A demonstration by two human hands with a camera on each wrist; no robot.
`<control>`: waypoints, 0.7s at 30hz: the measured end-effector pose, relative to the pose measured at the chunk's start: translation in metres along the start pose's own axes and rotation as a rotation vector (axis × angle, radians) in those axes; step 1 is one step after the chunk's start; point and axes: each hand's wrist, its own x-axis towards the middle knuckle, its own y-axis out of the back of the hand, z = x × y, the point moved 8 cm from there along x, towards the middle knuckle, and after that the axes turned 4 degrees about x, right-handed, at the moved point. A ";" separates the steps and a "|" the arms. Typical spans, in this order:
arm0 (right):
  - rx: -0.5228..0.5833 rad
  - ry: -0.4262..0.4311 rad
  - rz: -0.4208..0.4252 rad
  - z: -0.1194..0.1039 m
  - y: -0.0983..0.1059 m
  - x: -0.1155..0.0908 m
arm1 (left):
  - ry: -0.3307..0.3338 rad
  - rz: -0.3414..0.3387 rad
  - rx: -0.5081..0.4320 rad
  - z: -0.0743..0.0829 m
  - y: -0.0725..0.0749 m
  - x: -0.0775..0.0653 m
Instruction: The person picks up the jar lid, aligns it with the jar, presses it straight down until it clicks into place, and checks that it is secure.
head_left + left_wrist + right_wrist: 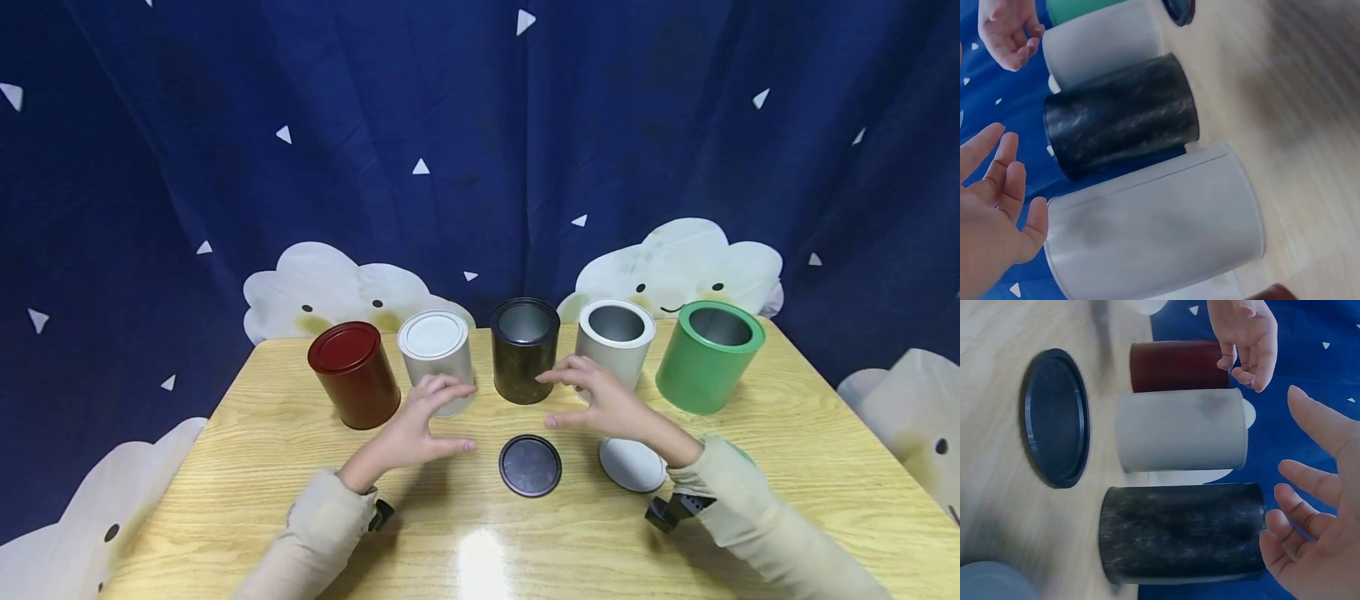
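My left hand (422, 427) hovers in front of the white can with its lid on (433, 335), fingers spread and holding nothing. My right hand (603, 402) is in the air before the black can (525, 358) and the open white can (617, 354), thumb and fingers apart. The black can has no lid on, and its grey inside shows. Between the hands, a round black lid (530, 465) lies on the table. A white lid (632, 464) lies below the right forearm, partly covered by it. In the right wrist view, the fingers (1300, 515) are near the black can's rim.
A dark red can with its lid on (354, 375) stands at the left of the row, an open green can (705, 367) at the right. A green lid (738, 452) peeks out from behind the right sleeve. Behind the wooden table (480, 517) hangs a blue curtain (465, 150).
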 end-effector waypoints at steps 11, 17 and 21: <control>-0.029 0.007 -0.016 0.014 -0.014 -0.016 | -0.003 -0.089 -0.008 0.002 -0.030 -0.005; -0.007 -0.004 -0.029 0.023 -0.021 -0.023 | -0.001 -0.134 0.011 0.000 -0.042 -0.006; 0.014 0.004 -0.037 0.027 -0.026 -0.025 | 0.015 -0.181 0.004 -0.003 -0.049 -0.007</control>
